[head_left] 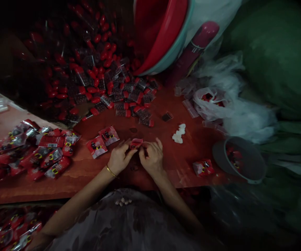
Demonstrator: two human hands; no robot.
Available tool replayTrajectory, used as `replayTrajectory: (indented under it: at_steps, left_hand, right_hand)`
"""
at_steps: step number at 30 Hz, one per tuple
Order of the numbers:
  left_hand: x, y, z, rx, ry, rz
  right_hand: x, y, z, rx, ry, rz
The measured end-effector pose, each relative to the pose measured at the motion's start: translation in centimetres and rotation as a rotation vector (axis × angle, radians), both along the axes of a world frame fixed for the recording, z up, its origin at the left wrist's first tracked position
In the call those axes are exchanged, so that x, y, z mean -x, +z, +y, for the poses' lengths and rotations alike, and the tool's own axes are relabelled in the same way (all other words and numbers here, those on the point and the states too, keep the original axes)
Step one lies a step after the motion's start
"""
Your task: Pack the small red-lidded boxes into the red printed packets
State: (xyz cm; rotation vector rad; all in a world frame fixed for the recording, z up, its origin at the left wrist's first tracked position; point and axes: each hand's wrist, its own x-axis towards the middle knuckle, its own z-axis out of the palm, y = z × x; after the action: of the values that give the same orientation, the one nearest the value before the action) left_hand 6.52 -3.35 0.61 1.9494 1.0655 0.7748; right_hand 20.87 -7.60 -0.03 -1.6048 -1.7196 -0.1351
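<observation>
Above the front of the red table, my left hand (119, 157), with a gold bangle at the wrist, pinches a small red printed packet (136, 143) between thumb and fingers. My right hand (152, 157) is closed at the packet's right edge, its thumb and index finger against it; the little finger sticks out. Two flat red printed cards (97, 146) lie just left of my left hand. Scraps of white paper (179, 134) lie beyond my right hand, with a small dark piece (167, 116) farther back.
Many filled red packets (45, 148) are heaped at the left. Behind lies a big pile of clear tubes with red caps (119, 94), near tilted red and teal basins (163, 45). At the right are a grey bucket (252, 164), a red packet (203, 167) and plastic bags (244, 118).
</observation>
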Motion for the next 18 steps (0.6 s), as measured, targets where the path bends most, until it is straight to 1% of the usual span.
replayTrajectory:
  at_steps: [3,9,11,15,18]
  left_hand:
    - [-0.2,-0.3,-0.4,-0.049,0.001,0.019]
    - [-0.3,-1.2,-1.0,-0.139,-0.006,0.044]
    - [-0.4,-1.4,-1.0,-0.148,-0.009,0.063]
    - [-0.4,-1.6,-0.9,-0.138,-0.011,0.084]
    - [-0.3,-1.7,-0.8,-0.122,-0.011,0.091]
  right_hand:
    - [0.2,0.0,-0.4,0.008,-0.018,-0.008]
    - [-0.1,-0.3,-0.9,0.010,0.022,0.034]
    - [-0.2,-0.7,-0.8,0.021,0.030,0.031]
    - [-0.5,-1.5,-0.6,0.102,0.084,0.006]
    - [-1.0,-1.1,-0.6,0.143,0.113,0.066]
